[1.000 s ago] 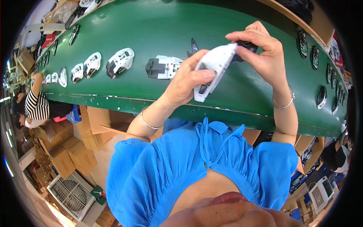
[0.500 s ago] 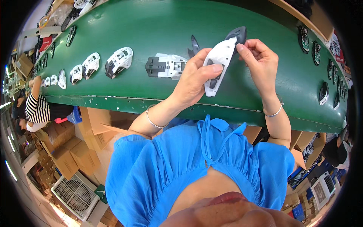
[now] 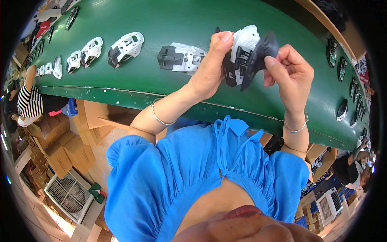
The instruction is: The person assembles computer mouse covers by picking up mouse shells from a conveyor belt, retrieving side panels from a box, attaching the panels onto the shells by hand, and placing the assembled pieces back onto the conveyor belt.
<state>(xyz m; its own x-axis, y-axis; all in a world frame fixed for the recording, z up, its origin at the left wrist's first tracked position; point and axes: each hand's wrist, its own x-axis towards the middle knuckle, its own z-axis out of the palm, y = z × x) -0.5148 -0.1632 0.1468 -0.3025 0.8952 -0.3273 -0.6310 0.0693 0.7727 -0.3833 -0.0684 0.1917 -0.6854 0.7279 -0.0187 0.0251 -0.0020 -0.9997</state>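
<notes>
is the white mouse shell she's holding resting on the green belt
No, the white plastic mouse shell is lifted above the green conveyor belt, gripped by the left hand while the right hand holds a black curved cover against it.

Bare green belt (image 3: 161,24) beyond hands; black-white mouse frame (image 3: 180,57) crowds left hand (image 3: 209,68).

both forearms rise from the lower edge and meet above the green belt (image 3: 169,24). left hand (image 3: 209,68) is curled, thumb up, fingers wrapped round the white shell (image 3: 242,52), wrist bent back, bangle low on the forearm. right hand (image 3: 292,76) sits just beside it, index finger and thumb pinching the dark cover (image 3: 260,54) against that shell, wrist straight, bangle at the wrist.
</notes>
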